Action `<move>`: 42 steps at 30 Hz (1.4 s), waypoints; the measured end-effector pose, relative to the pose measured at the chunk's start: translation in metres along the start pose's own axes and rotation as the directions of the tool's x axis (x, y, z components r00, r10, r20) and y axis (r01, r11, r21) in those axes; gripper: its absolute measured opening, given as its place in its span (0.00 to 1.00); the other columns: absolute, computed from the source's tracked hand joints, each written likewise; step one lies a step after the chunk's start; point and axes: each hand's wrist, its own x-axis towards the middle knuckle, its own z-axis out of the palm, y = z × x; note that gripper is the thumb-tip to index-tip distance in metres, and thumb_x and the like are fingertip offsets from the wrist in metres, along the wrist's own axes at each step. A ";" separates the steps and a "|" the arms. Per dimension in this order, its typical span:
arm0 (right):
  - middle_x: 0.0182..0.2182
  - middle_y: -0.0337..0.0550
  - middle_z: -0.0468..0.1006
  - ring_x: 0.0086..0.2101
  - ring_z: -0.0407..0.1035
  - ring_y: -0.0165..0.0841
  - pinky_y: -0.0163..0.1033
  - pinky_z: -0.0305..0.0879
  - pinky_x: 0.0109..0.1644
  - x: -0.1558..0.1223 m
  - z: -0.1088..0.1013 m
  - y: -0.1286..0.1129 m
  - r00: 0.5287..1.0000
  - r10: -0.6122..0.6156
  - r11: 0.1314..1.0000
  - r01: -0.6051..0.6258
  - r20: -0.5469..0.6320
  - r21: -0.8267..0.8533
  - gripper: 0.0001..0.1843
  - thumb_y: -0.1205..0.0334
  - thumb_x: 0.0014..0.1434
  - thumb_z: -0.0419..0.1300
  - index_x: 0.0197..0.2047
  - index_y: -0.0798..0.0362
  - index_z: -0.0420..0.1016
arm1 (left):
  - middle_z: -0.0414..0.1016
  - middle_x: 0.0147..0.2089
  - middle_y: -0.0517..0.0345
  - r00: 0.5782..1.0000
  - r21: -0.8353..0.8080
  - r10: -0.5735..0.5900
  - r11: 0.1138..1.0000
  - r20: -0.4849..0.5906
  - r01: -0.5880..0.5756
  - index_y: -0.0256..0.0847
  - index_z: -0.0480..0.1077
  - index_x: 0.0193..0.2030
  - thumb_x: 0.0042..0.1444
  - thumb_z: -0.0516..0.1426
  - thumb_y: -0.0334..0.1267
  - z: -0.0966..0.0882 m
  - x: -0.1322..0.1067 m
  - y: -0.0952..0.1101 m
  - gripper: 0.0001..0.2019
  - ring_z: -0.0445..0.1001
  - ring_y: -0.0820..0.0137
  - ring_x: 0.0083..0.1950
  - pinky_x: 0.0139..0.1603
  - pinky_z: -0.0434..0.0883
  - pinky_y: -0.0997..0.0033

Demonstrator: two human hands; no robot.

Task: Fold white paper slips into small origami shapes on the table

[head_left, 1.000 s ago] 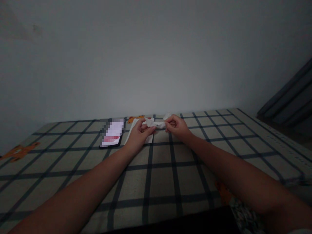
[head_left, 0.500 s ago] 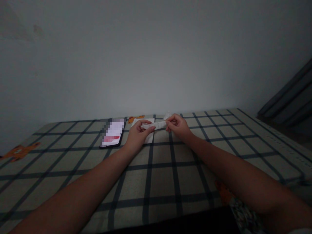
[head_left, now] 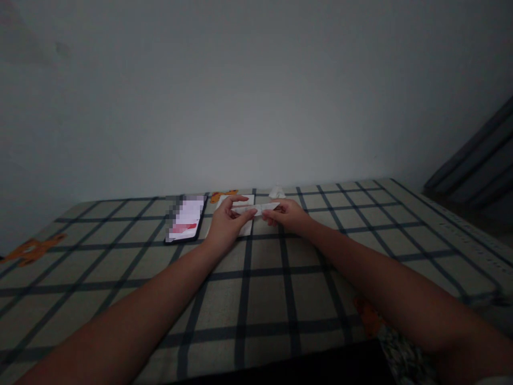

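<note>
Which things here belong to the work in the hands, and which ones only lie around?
In use: left hand, right hand, folded paper strip pinched between them, white sheet beneath it.
Lying about: phone, small white scrap behind the hands, checked cloth.

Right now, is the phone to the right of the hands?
No, the phone lies on the cloth left of the left hand.

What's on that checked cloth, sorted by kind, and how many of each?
Phone: 1
White paper pieces: 3, namely the folded strip pinched between the left hand and the right hand, the flat sheet under it, and the crumpled bit behind, which looks like paper.
Total: 4
</note>
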 end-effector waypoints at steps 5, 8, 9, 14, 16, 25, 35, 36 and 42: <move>0.24 0.41 0.74 0.24 0.67 0.27 0.33 0.64 0.30 0.000 -0.002 0.003 0.999 0.033 0.999 -0.033 0.005 -0.038 0.16 0.51 0.51 0.57 0.32 0.58 0.70 | 0.74 0.33 0.57 1.000 0.080 -0.002 0.997 0.030 -0.001 0.41 0.68 0.47 0.40 0.63 0.42 -0.001 0.002 -0.007 0.25 0.68 0.74 0.22 0.22 0.62 0.76; 0.23 0.40 0.73 0.24 0.67 0.27 0.33 0.64 0.29 0.000 -0.002 0.006 1.000 0.031 0.999 -0.031 0.004 -0.042 0.15 0.52 0.51 0.57 0.30 0.58 0.69 | 0.75 0.32 0.54 0.996 0.122 -0.038 0.992 0.079 0.028 0.39 0.71 0.42 0.41 0.62 0.44 -0.001 0.002 -0.011 0.20 0.70 0.72 0.25 0.24 0.63 0.75; 0.23 0.40 0.73 0.23 0.67 0.27 0.33 0.64 0.29 0.000 -0.001 0.006 1.000 0.030 0.999 -0.030 0.001 -0.038 0.15 0.52 0.51 0.57 0.30 0.58 0.69 | 0.75 0.32 0.54 0.995 0.120 -0.044 0.992 0.091 0.033 0.39 0.72 0.41 0.42 0.61 0.45 -0.001 0.002 -0.012 0.19 0.71 0.71 0.26 0.25 0.64 0.74; 0.24 0.39 0.72 0.24 0.68 0.27 0.32 0.64 0.28 0.000 0.000 0.005 1.000 0.024 1.000 -0.024 0.001 0.003 0.13 0.54 0.50 0.58 0.32 0.57 0.68 | 0.76 0.28 0.54 0.986 -0.024 -0.111 0.993 0.121 0.115 0.39 0.71 0.39 0.41 0.62 0.44 -0.001 0.001 -0.013 0.17 0.72 0.70 0.27 0.26 0.65 0.74; 0.23 0.38 0.72 0.24 0.68 0.27 0.32 0.64 0.28 0.000 0.000 0.003 1.000 0.018 1.000 -0.018 0.006 -0.002 0.13 0.55 0.50 0.59 0.34 0.57 0.68 | 0.75 0.26 0.55 0.983 -0.048 -0.135 0.989 0.125 0.142 0.38 0.71 0.37 0.41 0.63 0.43 -0.002 0.001 -0.013 0.16 0.72 0.71 0.26 0.25 0.64 0.75; 0.25 0.40 0.73 0.23 0.67 0.26 0.32 0.63 0.28 -0.001 0.000 -0.004 1.000 -0.010 0.999 0.011 0.012 -0.032 0.13 0.55 0.50 0.58 0.33 0.57 0.68 | 0.73 0.24 0.58 0.973 -0.071 -0.167 0.981 0.158 0.180 0.37 0.70 0.35 0.41 0.63 0.43 -0.001 0.001 -0.009 0.15 0.70 0.74 0.24 0.24 0.65 0.77; 0.21 0.37 0.72 0.22 0.67 0.26 0.31 0.62 0.27 0.000 -0.002 0.001 0.999 0.012 0.999 -0.010 -0.037 0.051 0.15 0.55 0.50 0.59 0.38 0.57 0.67 | 0.76 0.31 0.54 0.974 -0.168 -0.146 0.970 0.170 0.175 0.38 0.68 0.42 0.40 0.64 0.39 0.001 0.001 -0.010 0.20 0.74 0.71 0.30 0.30 0.68 0.75; 0.22 0.38 0.72 0.22 0.67 0.26 0.32 0.62 0.27 0.000 -0.001 0.000 1.000 0.011 0.998 -0.009 -0.023 0.068 0.15 0.55 0.50 0.59 0.38 0.57 0.67 | 0.76 0.30 0.54 0.974 -0.170 -0.153 0.969 0.167 0.181 0.38 0.67 0.42 0.40 0.64 0.39 0.001 0.001 -0.009 0.20 0.74 0.71 0.30 0.30 0.68 0.75; 0.22 0.41 0.73 0.23 0.66 0.27 0.33 0.61 0.29 -0.001 -0.003 0.001 0.996 0.075 0.997 -0.074 0.051 -0.023 0.18 0.50 0.53 0.54 0.28 0.59 0.71 | 0.75 0.28 0.55 0.977 -0.142 -0.166 0.972 0.134 0.185 0.38 0.68 0.40 0.39 0.64 0.40 0.001 0.001 -0.003 0.20 0.74 0.70 0.29 0.29 0.67 0.74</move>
